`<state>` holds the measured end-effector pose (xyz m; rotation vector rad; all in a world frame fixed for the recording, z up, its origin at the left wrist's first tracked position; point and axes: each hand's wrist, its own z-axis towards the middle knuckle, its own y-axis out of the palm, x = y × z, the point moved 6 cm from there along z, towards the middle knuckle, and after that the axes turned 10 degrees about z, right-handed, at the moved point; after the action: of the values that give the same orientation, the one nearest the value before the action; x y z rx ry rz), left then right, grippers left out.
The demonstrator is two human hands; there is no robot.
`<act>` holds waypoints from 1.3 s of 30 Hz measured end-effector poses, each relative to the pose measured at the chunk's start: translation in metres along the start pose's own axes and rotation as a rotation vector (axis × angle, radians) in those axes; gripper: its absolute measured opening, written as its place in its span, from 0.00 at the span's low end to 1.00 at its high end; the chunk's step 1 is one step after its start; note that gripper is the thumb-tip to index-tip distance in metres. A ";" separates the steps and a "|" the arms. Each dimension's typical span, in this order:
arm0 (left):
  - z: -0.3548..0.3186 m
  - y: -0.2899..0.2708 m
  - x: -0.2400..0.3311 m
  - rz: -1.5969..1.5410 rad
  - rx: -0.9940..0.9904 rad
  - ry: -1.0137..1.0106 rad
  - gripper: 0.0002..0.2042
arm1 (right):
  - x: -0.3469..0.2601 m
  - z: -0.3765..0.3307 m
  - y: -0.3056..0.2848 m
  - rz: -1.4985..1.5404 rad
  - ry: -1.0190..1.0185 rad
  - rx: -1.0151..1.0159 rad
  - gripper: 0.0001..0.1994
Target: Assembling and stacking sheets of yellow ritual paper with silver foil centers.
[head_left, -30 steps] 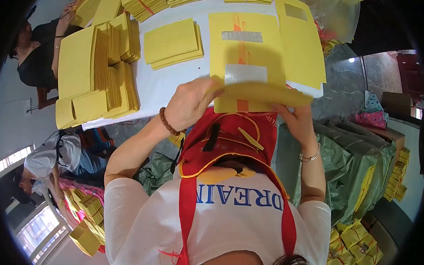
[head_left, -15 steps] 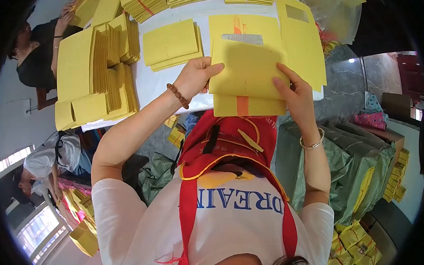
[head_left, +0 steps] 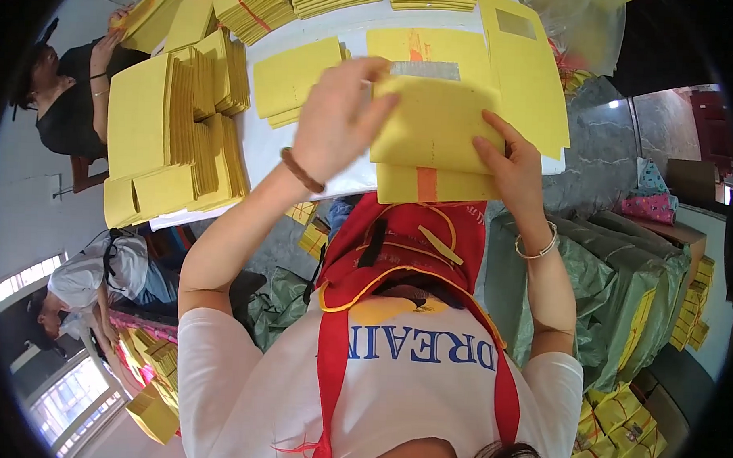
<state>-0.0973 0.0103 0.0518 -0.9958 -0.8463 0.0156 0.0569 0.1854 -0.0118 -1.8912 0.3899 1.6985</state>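
Since a moment ago the left hand (head_left: 338,119) has lifted, fingers spread flat over the yellow sheet (head_left: 435,122), while the right hand (head_left: 510,165) pinches its near edge above the white table (head_left: 260,148).

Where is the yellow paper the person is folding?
In the head view, the folded yellow sheet lies near the white table's front edge, between the left hand and right hand.

white table (head_left: 264,157) under yellow paper stacks (head_left: 172,133)
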 end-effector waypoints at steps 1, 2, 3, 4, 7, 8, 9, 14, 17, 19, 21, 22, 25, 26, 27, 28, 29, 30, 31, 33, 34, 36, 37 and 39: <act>-0.003 0.003 0.030 0.302 0.066 0.289 0.20 | 0.001 -0.001 0.000 -0.001 -0.001 -0.002 0.21; -0.008 0.020 0.039 0.244 0.001 0.375 0.22 | 0.002 0.000 0.000 0.019 -0.009 0.002 0.21; -0.010 0.031 0.045 0.243 0.003 0.375 0.22 | 0.002 0.000 0.000 0.038 -0.017 0.006 0.21; -0.013 0.044 0.054 0.339 -0.026 0.418 0.25 | 0.002 0.000 -0.001 0.043 -0.017 0.006 0.21; -0.022 0.069 0.047 0.484 -0.107 0.445 0.29 | 0.009 -0.001 0.000 -0.026 0.083 -0.003 0.20; -0.024 0.078 0.041 0.527 -0.159 0.430 0.31 | 0.008 -0.001 0.002 0.010 0.005 0.012 0.20; -0.026 0.082 0.037 0.525 -0.163 0.434 0.31 | 0.006 -0.001 0.002 0.046 -0.072 0.028 0.20; -0.027 0.087 0.034 0.566 -0.217 0.413 0.33 | -0.005 -0.003 -0.003 -0.028 0.012 -0.006 0.20; -0.030 0.086 0.031 0.556 -0.210 0.390 0.33 | -0.022 -0.019 -0.005 -0.358 -0.202 0.083 0.21; -0.029 0.086 0.030 0.563 -0.208 0.387 0.33 | -0.041 -0.044 -0.001 -0.631 -0.487 0.175 0.22; -0.030 0.086 0.029 0.565 -0.207 0.386 0.33 | -0.037 -0.067 0.021 -0.728 -0.606 -0.173 0.23; -0.029 0.085 0.027 0.536 -0.204 0.395 0.34 | -0.032 -0.069 0.022 -0.729 -0.607 -0.173 0.23; -0.030 0.079 0.025 0.445 -0.198 0.424 0.34 | -0.015 -0.071 0.026 -0.701 -0.545 -0.191 0.21; -0.031 0.078 0.026 0.381 -0.197 0.445 0.32 | -0.014 -0.071 0.026 -0.692 -0.527 -0.175 0.21; -0.031 0.076 0.026 0.383 -0.195 0.444 0.32 | -0.013 -0.071 0.027 -0.682 -0.511 -0.161 0.20; -0.032 0.076 0.030 0.396 -0.214 0.509 0.32 | -0.012 -0.071 0.027 -0.680 -0.520 -0.165 0.20; -0.034 0.076 0.033 0.410 -0.234 0.574 0.31 | -0.010 -0.072 0.026 -0.677 -0.525 -0.154 0.20; -0.033 0.075 0.037 0.419 -0.226 0.568 0.31 | -0.010 -0.071 0.025 -0.672 -0.530 -0.144 0.20; -0.032 0.081 0.040 0.536 -0.269 0.588 0.30 | -0.010 -0.070 0.024 -0.671 -0.537 -0.148 0.20; -0.033 0.091 0.044 0.660 -0.308 0.601 0.29 | -0.010 -0.064 0.018 -0.518 -0.526 -0.173 0.18; -0.035 0.089 0.050 0.739 -0.209 0.652 0.29 | -0.011 -0.062 0.014 -0.511 -0.537 -0.180 0.18; -0.040 0.088 0.057 0.829 -0.107 0.694 0.29 | -0.004 -0.050 -0.002 -0.092 -0.300 -0.153 0.18; -0.038 0.085 0.061 0.834 -0.081 0.664 0.28 | -0.004 -0.049 -0.001 -0.087 -0.310 -0.161 0.18; -0.035 0.077 0.062 0.848 -0.052 0.629 0.27 | -0.006 -0.046 -0.014 0.079 -0.354 0.092 0.21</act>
<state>-0.0057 0.0520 0.0242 -1.2514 0.1838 0.3850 0.1016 0.1691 -0.0013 -1.4885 0.3969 1.9851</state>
